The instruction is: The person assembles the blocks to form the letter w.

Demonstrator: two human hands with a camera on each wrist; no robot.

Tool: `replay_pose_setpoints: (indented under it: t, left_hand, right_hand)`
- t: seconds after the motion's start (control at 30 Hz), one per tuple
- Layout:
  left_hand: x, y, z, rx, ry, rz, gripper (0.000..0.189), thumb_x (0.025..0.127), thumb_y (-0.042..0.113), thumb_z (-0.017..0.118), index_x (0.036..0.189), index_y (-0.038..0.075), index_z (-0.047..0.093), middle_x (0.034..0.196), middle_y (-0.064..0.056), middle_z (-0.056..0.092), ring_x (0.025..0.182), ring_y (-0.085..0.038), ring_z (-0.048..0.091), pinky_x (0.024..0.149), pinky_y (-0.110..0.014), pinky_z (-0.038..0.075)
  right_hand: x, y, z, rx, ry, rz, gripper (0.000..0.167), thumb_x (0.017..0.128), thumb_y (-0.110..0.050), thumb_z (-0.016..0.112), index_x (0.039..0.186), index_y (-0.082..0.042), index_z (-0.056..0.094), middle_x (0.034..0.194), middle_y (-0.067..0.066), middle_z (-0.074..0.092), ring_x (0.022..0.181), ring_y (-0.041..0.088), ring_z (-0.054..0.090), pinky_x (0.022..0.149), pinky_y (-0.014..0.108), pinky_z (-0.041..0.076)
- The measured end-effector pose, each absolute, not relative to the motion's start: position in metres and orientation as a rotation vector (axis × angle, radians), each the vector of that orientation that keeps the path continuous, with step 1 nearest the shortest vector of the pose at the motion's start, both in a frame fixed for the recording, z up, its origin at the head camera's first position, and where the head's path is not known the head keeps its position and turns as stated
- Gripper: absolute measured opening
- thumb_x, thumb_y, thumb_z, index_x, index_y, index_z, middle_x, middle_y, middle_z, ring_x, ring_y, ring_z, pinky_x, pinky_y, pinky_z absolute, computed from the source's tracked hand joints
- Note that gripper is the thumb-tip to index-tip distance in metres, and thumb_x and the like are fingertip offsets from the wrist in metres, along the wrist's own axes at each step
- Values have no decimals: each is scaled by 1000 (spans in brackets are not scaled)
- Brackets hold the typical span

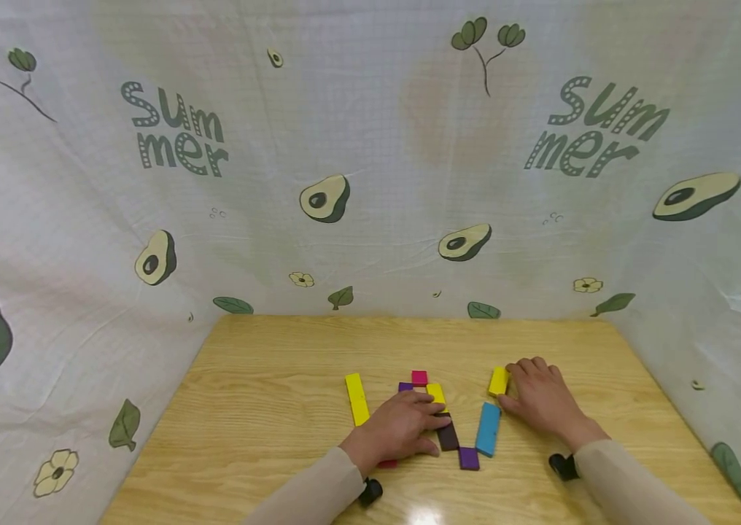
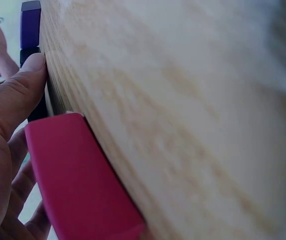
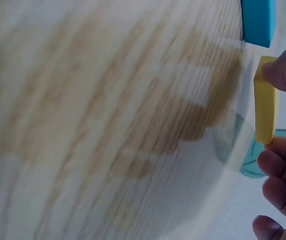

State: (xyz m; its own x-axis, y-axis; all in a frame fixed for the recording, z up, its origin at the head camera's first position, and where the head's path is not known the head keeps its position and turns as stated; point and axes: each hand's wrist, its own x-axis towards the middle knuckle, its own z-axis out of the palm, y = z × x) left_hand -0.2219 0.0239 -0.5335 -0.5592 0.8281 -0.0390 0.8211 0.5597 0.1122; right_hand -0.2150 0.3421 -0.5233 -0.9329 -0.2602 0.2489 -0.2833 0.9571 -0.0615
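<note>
Between thumb and index finger, my right hand (image 1: 544, 397) pinches a yellow block (image 1: 498, 381); the right wrist view shows the yellow block (image 3: 266, 102) held at its two ends. A blue block (image 1: 488, 429) lies just in front of it. My left hand (image 1: 400, 426) rests over the row of blocks at the middle, its fingers extended across a yellow block (image 1: 435, 394) and a black block (image 1: 447, 434). In the left wrist view the thumb (image 2: 25, 85) touches the black block's side. A pink block (image 2: 82, 175) lies under that palm, mostly hidden from the head view.
A purple block (image 1: 469, 458) joins the black and blue ones at their near corners. Farther back lie a pink block (image 1: 419, 378) and another purple block (image 1: 405, 386). A yellow strip (image 1: 357, 399) extends left of the left hand. Patterned cloth (image 1: 370, 146) surrounds the wooden table (image 1: 265, 408).
</note>
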Motion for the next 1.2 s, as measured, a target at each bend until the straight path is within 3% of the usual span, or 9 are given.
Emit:
replay_pose_setpoints:
  t: [0.57,1.2]
  left_hand:
    - [-222,23,-532,1444,2695,122,60,101,60,60,156,37,53,159,15,52,152,-13,43,126,-35,34]
    - [-219,23,-528,1423,2695,137,60,100,59,61,155,38,53,158,15,53,151,-13,43,126,-35,35]
  right_hand:
    - [-219,345,-527,365,-2965,253,47,100,-38,71,128,0,71,123,20,69,116,42,57,89,60,46]
    - [-209,341,-523,431,-2967,265,46,99,-39,72,125,-1,73,124,16,71,112,37,59,89,60,47]
